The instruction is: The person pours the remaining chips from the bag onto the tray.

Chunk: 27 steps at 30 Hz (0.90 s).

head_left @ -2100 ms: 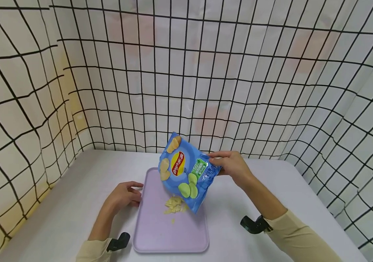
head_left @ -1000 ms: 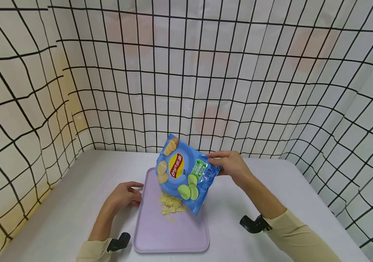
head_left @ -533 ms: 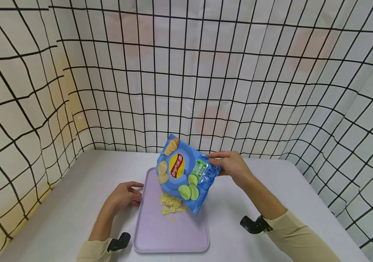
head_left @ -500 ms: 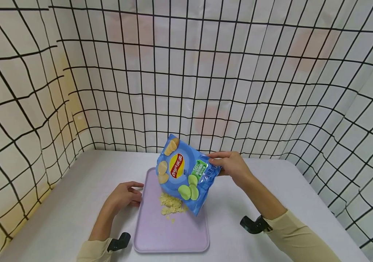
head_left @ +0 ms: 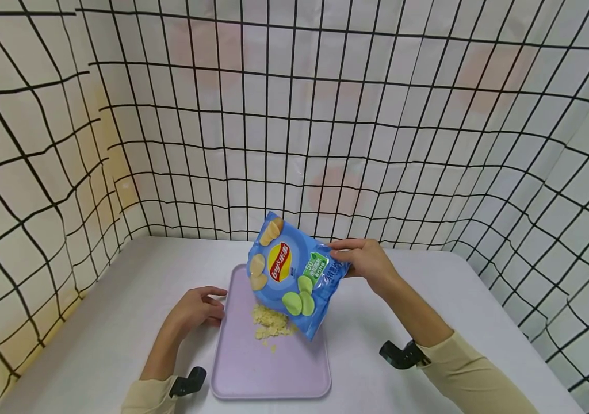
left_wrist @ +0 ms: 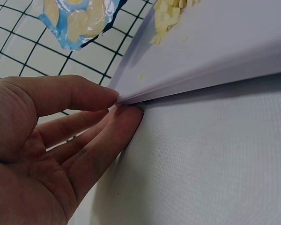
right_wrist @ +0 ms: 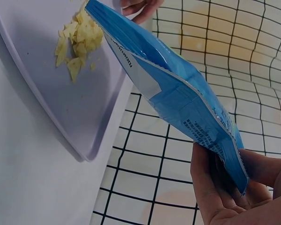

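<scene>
one end of the glossy blue foil crisp bag (head_left: 294, 273) is pinched in my right hand (head_left: 372, 265), thumb and fingers on opposite faces, the foil creasing where i squeeze. the bag hangs tilted over the far half of the shallow lilac rectangular tray (head_left: 268, 376), its printed front toward me, just above the loose heap of pale yellow broken crisps (head_left: 271, 321); i cannot tell whether its lowest corner touches anything. by my judgement it weighs very little, so a light pinch should do. the film looks thin and soft, likely to fold rather than hold a shape, and its sheen suggests it could slide between dry fingertips, so i would take hold at the crimped end, where the layers lie flat, and not squeeze the middle, which might crush whatever is left inside. how much that is, i cannot see. the crisps look brittle, and i would expect them to snap under pressure. my left hand (head_left: 194, 309) has its thumb and fingertips drawn together on the tray's left rim, though i cannot tell how firmly. that tray looks stiff and smooth, probably light enough to skid on the white tabletop (head_left: 364, 345), and its raised rim seems the natural place to steady it.
</scene>
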{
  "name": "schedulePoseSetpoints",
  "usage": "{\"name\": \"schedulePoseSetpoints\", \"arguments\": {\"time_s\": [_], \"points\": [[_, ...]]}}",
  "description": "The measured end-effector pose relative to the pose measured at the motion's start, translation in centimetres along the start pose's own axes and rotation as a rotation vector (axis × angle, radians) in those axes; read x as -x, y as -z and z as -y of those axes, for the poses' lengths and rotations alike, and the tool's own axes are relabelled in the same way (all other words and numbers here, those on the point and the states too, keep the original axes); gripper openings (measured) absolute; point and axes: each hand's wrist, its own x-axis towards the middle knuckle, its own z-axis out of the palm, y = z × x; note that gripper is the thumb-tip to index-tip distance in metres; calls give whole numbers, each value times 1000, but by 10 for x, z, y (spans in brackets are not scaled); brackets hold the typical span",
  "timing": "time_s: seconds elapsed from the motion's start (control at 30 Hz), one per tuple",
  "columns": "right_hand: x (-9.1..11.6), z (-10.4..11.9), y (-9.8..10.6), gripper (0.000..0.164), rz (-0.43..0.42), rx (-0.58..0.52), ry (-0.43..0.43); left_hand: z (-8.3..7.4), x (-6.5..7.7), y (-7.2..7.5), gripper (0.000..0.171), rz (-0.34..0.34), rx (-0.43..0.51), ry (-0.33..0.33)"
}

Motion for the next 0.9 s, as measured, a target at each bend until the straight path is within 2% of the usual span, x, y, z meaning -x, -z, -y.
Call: {"name": "schedulePoseSetpoints", "arguments": {"time_s": [0.9], "points": [[1,3,0,33,-2,-3,-4,-2,2,0,50,-3,-3,-7]]}}
